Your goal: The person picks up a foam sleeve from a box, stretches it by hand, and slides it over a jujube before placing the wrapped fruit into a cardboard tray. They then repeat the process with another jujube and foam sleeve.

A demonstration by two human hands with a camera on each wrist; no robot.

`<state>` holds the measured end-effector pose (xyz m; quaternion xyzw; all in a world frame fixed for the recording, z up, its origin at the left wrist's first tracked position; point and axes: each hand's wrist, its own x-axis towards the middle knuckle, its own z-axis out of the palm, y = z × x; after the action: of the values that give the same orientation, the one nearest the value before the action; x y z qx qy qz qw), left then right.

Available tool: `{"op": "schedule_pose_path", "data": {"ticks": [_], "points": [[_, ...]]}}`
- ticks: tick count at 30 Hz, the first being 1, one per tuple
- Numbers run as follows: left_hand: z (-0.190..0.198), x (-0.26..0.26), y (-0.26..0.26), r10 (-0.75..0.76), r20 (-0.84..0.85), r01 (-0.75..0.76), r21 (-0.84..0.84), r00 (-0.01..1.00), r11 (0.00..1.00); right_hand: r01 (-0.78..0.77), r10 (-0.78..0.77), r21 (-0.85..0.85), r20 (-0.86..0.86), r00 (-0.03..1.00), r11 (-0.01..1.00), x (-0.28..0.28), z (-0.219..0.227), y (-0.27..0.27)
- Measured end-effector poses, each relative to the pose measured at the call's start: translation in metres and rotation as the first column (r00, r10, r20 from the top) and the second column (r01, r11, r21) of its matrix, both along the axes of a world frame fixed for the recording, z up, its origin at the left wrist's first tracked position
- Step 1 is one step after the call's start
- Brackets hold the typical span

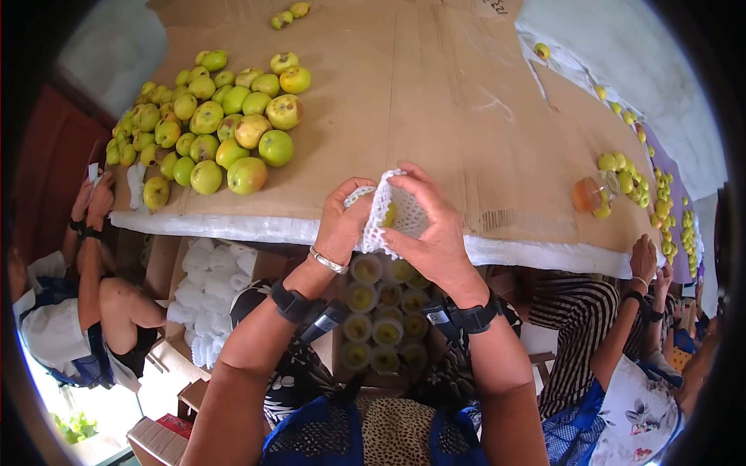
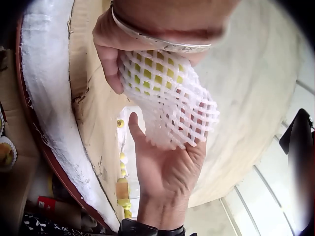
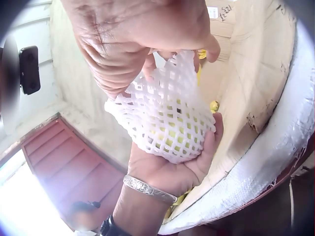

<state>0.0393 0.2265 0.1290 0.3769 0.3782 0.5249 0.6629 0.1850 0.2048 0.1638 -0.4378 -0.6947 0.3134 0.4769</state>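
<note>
A white foam net sleeve is held above the table's front edge, with a yellow-green apple inside it. My left hand, with a silver bangle at the wrist, grips the netted apple from the left; the right wrist view shows its palm and fingers curled beneath the netting. Opposite it, my right hand pinches the open rim of the sleeve between thumb and fingers, spreading it. In the left wrist view the apple shows green through the mesh, and the sleeve's loose end reaches toward the right hand.
A large pile of apples lies on the cardboard-covered table at left. Below the table edge stand a box of netted apples and a heap of foam sleeves. A jar stands at right. People sit on both sides.
</note>
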Motion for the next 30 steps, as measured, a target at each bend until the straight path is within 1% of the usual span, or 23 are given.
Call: {"op": "schedule_pose_path", "data": {"ticks": [2, 4, 5, 8, 11, 14, 17, 20, 21, 22, 24, 25, 27, 28, 29, 30], "points": [[-0.004, 0.002, -0.002, -0.012, -0.027, 0.013, 0.062, 1.000, 0.998, -0.008, 0.008, -0.012, 0.013, 1.000, 1.000, -0.003, 0.002, 0.001], [-0.017, -0.005, 0.004, -0.083, -0.023, 0.084, 0.060, 0.996, 0.995, 0.004, -0.004, -0.010, 0.043, 0.999, 1.000, -0.004, 0.001, 0.002], [-0.023, -0.007, 0.006, -0.120, -0.018, 0.121, 0.057, 0.993, 0.991, 0.012, -0.012, -0.011, 0.060, 0.998, 1.000, -0.003, 0.000, 0.001], [-0.015, -0.004, 0.003, -0.177, 0.024, 0.178, -0.029, 0.984, 0.984, 0.027, -0.028, 0.013, 0.120, 0.992, 1.000, -0.002, -0.003, 0.002], [-0.017, -0.005, 0.000, -0.215, 0.108, 0.219, -0.027, 0.971, 0.975, 0.025, -0.029, 0.022, 0.222, 0.975, 0.999, -0.002, -0.006, 0.001], [0.000, -0.001, -0.001, -0.222, -0.081, 0.226, 0.048, 0.972, 0.973, 0.026, -0.030, 0.021, 0.215, 0.976, 0.999, -0.003, -0.006, 0.001], [-0.008, 0.000, 0.000, -0.180, 0.070, 0.182, -0.018, 0.981, 0.983, 0.011, -0.010, -0.006, 0.144, 0.989, 1.000, -0.003, -0.008, 0.001], [0.001, -0.002, 0.001, -0.130, 0.303, 0.180, -0.142, 0.944, 0.973, 0.001, -0.006, -0.096, -0.059, 0.998, 0.995, 0.006, -0.002, 0.005], [0.005, -0.002, 0.004, -0.113, 0.389, 0.182, -0.146, 0.914, 0.972, 0.023, -0.026, -0.042, -0.070, 0.997, 0.999, 0.008, -0.005, 0.007], [0.008, -0.004, 0.004, -0.157, 0.398, 0.209, -0.090, 0.904, 0.974, 0.018, -0.044, -0.182, -0.143, 0.989, 0.983, 0.009, -0.005, 0.006], [0.011, -0.011, 0.005, -0.250, 0.404, 0.262, 0.026, 0.880, 0.965, -0.023, -0.112, -0.441, -0.277, 0.954, 0.897, 0.009, -0.001, 0.004], [0.011, -0.010, 0.006, -0.243, 0.459, 0.258, 0.031, 0.855, 0.966, -0.035, -0.100, -0.447, -0.276, 0.956, 0.894, 0.011, -0.001, 0.005], [0.011, -0.013, 0.008, -0.205, 0.530, 0.255, -0.022, 0.823, 0.967, -0.066, -0.071, -0.461, -0.273, 0.959, 0.885, 0.011, -0.004, 0.007], [0.010, -0.015, 0.009, -0.180, 0.563, 0.252, -0.051, 0.807, 0.966, -0.050, -0.062, -0.424, -0.246, 0.967, 0.904, 0.010, -0.006, 0.007], [0.003, -0.016, 0.012, -0.129, 0.541, 0.195, -0.066, 0.831, 0.979, -0.034, -0.056, -0.387, -0.218, 0.974, 0.921, 0.008, -0.009, 0.006], [-0.002, -0.020, 0.015, -0.144, 0.562, 0.226, -0.079, 0.814, 0.971, -0.018, -0.052, -0.348, -0.190, 0.980, 0.937, 0.007, -0.012, 0.006]]}}
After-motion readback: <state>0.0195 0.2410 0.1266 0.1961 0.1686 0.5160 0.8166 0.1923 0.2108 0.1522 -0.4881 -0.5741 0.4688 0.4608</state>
